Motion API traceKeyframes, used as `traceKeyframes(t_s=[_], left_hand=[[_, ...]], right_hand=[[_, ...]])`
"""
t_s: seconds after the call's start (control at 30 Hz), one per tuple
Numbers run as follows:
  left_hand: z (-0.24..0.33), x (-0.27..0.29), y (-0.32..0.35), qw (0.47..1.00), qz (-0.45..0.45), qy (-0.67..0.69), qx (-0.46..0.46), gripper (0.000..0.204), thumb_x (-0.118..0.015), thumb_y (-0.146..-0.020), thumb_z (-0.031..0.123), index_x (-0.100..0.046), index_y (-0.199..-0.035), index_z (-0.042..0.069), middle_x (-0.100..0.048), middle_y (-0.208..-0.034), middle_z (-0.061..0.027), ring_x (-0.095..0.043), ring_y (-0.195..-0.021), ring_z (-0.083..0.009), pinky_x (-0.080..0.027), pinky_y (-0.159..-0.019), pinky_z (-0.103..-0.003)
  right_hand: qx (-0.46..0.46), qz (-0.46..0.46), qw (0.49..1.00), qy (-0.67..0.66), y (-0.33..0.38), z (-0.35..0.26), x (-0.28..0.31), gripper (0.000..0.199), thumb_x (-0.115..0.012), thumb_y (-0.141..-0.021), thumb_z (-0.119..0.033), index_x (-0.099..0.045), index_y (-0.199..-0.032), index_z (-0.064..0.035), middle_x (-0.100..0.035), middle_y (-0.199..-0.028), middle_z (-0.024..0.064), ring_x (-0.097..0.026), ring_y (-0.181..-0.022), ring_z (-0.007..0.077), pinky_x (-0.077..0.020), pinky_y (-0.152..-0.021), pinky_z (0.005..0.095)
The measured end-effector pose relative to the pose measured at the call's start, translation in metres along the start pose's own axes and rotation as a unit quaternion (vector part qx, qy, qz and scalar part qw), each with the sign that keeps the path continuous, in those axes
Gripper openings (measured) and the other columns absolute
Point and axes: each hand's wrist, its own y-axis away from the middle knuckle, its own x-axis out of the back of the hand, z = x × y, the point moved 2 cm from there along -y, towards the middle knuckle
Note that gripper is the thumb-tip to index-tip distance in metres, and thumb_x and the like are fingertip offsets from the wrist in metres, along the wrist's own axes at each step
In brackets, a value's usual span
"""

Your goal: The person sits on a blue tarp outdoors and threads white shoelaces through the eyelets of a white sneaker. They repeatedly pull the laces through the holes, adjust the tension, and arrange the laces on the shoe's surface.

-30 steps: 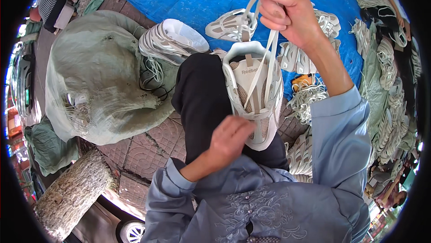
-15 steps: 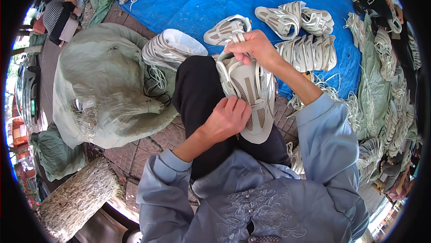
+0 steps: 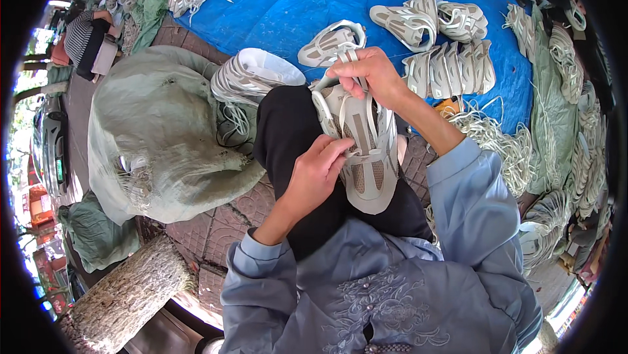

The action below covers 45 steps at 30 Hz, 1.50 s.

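A beige and white shoe upper [image 3: 373, 187], flat and without a visible sole, lies across my dark-trousered thighs with its toe toward me. A pale shoelace [image 3: 370, 116] runs up from it into my right hand [image 3: 371, 74], whose fingers are closed around the lace above the upper's far end. My left hand [image 3: 317, 169] has its thumb and forefinger pinched at the lowest lace crossing, close to the toe. What lies between those fingertips is mostly hidden, but it appears to be lace. Another shoe upper [image 3: 325, 47] rests just beyond my right hand.
Nested stacks of uppers [image 3: 451, 69] sit on a blue tarp [image 3: 294, 1]. To the left another stack [image 3: 237, 79] leans by a bulging pale sack [image 3: 154, 132]. A heap of loose laces [image 3: 497, 145] lies right, near a log [image 3: 124, 295] on the opposite side.
My left hand's fingers have stretched from a curled grip to a pinch at the lowest lace crossing. My right hand keeps its hold in nearly the same place. The view has shifted slightly.
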Motion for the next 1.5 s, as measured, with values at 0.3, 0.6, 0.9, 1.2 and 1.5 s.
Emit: traceKeyframes(t_s=[0.3,0.6,0.9,1.2,1.5], left_hand=[[0.001,0.0,-0.013,0.989,-0.061,-0.099,-0.093,0.012,-0.06,-0.068,-0.003,-0.053,-0.076,0.003,-0.051,-0.071,-0.0072,-0.055,-0.061,-0.0229,-0.046,-0.053,-0.03],[-0.002,-0.024,-0.006,0.935,0.182,-0.273,-0.133,0.022,-0.062,-0.062,0.0,-0.049,-0.078,0.004,-0.049,-0.062,-0.0055,-0.051,-0.052,-0.0197,-0.042,-0.046,-0.029],[-0.007,-0.035,0.013,0.958,0.173,-0.212,-0.081,0.02,-0.059,-0.068,-0.003,-0.049,-0.086,0.0,-0.053,-0.069,-0.0111,-0.055,-0.059,-0.0252,-0.047,-0.052,-0.032],[0.008,-0.028,0.023,0.973,0.146,-0.176,0.014,0.029,-0.063,-0.066,-0.002,-0.051,-0.092,-0.001,-0.057,-0.086,-0.0142,-0.057,-0.077,-0.0296,-0.047,-0.065,-0.035],[0.025,-0.056,0.038,0.971,0.05,-0.177,-0.152,0.033,-0.06,-0.067,0.005,-0.055,-0.099,-0.002,-0.054,-0.104,-0.0151,-0.051,-0.105,-0.0295,-0.043,-0.085,-0.036]], right_hand=[[0.013,0.0,1.0,-0.018,0.001,0.001,0.002,0.018,-0.061,-0.073,-0.014,-0.063,-0.075,0.0033,-0.048,-0.052,0.0038,-0.04,-0.041,0.0101,-0.0284,-0.038,0.0236],[-0.006,0.024,0.992,-0.121,0.0,0.006,0.007,0.022,-0.057,-0.078,-0.013,-0.059,-0.083,0.008,-0.038,-0.048,-0.001,-0.029,-0.039,0.0053,-0.0216,-0.037,0.0215],[0.124,-0.007,0.986,-0.109,-0.013,-0.064,0.022,0.028,-0.059,-0.08,-0.02,-0.059,-0.078,0.0074,-0.032,-0.044,-0.004,-0.023,-0.036,0.0047,-0.0168,-0.036,0.022],[0.149,-0.058,0.986,0.038,-0.022,-0.099,0.009,0.028,-0.051,-0.085,-0.02,-0.057,-0.085,0.0075,-0.032,-0.045,-0.0041,-0.025,-0.037,0.0039,-0.0197,-0.037,0.0208],[0.128,-0.055,0.979,0.15,-0.035,-0.12,-0.002,0.023,-0.06,-0.078,-0.014,-0.06,-0.062,0.0019,-0.04,-0.041,-0.0002,-0.038,-0.037,0.0075,-0.0367,-0.044,0.0241]])
